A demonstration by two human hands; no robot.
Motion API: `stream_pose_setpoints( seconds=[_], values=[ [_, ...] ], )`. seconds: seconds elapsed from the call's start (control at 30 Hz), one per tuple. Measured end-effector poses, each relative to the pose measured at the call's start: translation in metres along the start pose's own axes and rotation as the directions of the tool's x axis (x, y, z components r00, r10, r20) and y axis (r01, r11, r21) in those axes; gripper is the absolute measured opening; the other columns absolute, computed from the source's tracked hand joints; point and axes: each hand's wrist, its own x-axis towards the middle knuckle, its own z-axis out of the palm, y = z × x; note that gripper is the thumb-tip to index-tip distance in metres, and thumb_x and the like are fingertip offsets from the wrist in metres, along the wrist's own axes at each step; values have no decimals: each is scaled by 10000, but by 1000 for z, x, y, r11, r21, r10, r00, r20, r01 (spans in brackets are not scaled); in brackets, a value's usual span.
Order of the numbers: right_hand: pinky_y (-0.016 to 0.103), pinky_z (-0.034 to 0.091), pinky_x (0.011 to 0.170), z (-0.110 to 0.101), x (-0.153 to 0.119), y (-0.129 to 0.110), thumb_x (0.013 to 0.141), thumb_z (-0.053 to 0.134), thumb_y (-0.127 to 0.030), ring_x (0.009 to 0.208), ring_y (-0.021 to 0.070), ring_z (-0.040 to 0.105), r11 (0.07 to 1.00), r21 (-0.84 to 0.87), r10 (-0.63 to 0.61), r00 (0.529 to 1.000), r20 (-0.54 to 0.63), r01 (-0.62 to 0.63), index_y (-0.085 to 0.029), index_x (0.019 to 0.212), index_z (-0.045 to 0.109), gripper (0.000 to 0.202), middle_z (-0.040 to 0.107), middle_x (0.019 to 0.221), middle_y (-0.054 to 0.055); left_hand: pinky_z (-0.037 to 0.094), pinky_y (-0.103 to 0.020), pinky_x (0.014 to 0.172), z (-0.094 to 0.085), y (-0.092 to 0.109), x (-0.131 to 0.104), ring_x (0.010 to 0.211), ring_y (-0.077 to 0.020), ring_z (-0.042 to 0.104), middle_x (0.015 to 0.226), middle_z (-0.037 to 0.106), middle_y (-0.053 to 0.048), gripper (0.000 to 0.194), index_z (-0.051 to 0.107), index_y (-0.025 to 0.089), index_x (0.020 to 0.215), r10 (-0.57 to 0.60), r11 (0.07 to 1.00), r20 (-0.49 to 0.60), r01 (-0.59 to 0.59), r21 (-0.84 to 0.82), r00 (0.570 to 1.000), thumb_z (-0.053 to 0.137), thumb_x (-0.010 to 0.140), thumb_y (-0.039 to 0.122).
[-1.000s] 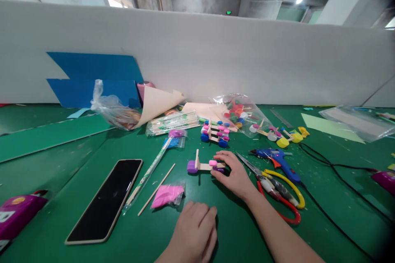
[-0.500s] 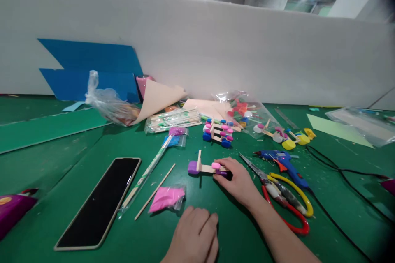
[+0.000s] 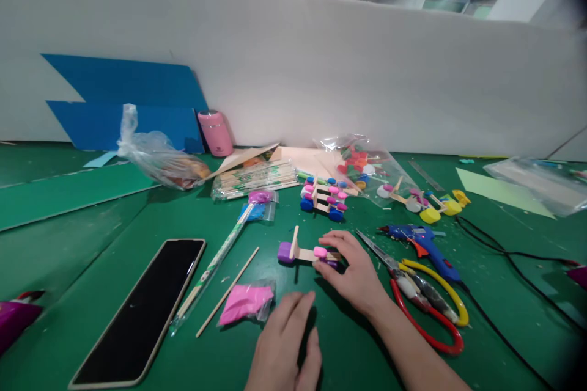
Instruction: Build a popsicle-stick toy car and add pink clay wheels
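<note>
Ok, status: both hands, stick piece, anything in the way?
Right hand around right end of stick piece, firm hold uncertain. Left hand open, nothing visibly held, near pink packet. Scissors close beside right forearm, possible snag.

The small pale-wood stick model [image 3: 304, 255] bears purple [image 3: 286, 252] and pink rounded pieces [image 3: 320, 252]; the flat plastic packet [image 3: 247, 303] is bright pink; the long clear sleeve [image 3: 211, 269] of cream sticks has green printing; the metal scissors [image 3: 383, 256] have red [image 3: 452, 349] and yellow looped handles [image 3: 440, 280]; the pistol-shaped glue gun [image 3: 424, 241] is blue, its trigger [image 3: 419, 248] orange-red

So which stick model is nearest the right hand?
The purple-and-pink stick model, alone in front, at the right hand; the other stick models sit farther back.
</note>
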Motion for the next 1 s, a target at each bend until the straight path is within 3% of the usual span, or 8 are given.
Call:
stream_pose_setpoints(
  seconds=[0.17, 0.27, 0.33, 0.4, 0.47, 0.63, 0.8, 1.0],
  values=[
    [357, 440, 850, 3, 2, -2, 715, 628, -270, 1009, 217, 513, 1000, 17, -6, 1000, 3, 6, -198, 1020, 572, 318, 532, 1067, 86, 512, -314, 627, -5, 11, 25, 761, -189, 590, 1184, 489, -153, 473, 368, 162, 1265, -238, 951, 192, 269, -156, 952, 423, 796, 190],
    [363, 439, 852, 4, 2, -2, 719, 623, -266, 1009, 221, 513, 1000, 20, 5, 1000, 0, -5, -193, 1007, 574, 301, 529, 1067, 91, 494, -371, 764, 8, 12, 31, 1006, -247, 541, 1324, 378, -151, 541, 304, 171, 1311, -307, 916, 121, 327, -230, 944, 418, 783, 198],
    [366, 436, 851, 4, 3, -3, 717, 625, -251, 999, 220, 517, 999, 29, 13, 1000, 2, -13, -194, 999, 576, 292, 530, 1062, 90, 423, -414, 897, 18, 9, 31, 1211, -270, 380, 1369, 339, -133, 539, 300, 173, 1314, -322, 909, 83, 333, -250, 943, 409, 787, 195],
    [367, 435, 844, 4, 3, -4, 712, 630, -243, 988, 220, 516, 999, 38, 18, 1000, 6, -19, -201, 992, 578, 289, 532, 1052, 85, 368, -437, 956, 25, 6, 31, 1272, -261, 291, 1376, 342, -126, 528, 303, 170, 1311, -332, 900, 82, 342, -271, 940, 406, 793, 190],
    [366, 433, 836, 4, 3, -5, 709, 634, -240, 982, 220, 513, 999, 42, 25, 1000, 11, -25, -208, 986, 580, 284, 533, 1044, 79, 343, -453, 976, 27, 1, 32, 1266, -259, 305, 1365, 363, -132, 532, 306, 165, 1307, -347, 880, 121, 368, -302, 930, 423, 789, 186],
    [355, 434, 821, 4, 2, -6, 705, 635, -211, 968, 213, 517, 997, 54, 62, 998, 13, -63, -210, 970, 582, 270, 536, 1026, 75, 352, -438, 972, 20, -8, 40, 1183, -280, 423, 1284, 458, -154, 573, 357, 128, 1288, -366, 816, 284, 453, -359, 886, 511, 739, 186],
    [346, 433, 830, 6, 3, -7, 697, 634, -186, 978, 208, 519, 994, 56, 90, 996, -3, -90, -215, 956, 586, 265, 533, 1036, 71, 451, -365, 842, 19, -6, 45, 903, -216, 575, 1023, 584, -115, 563, 376, 96, 1270, -428, 788, 289, 510, -345, 856, 495, 727, 189],
    [342, 445, 809, 9, 6, -8, 681, 637, -182, 954, 208, 530, 993, 53, 103, 994, -26, -102, -211, 934, 594, 259, 540, 1026, 74, 459, -328, 672, 18, -2, 47, 717, -176, 535, 814, 541, -38, 525, 351, 147, 1277, -415, 806, 272, 489, -332, 868, 431, 761, 205]
  ],
)
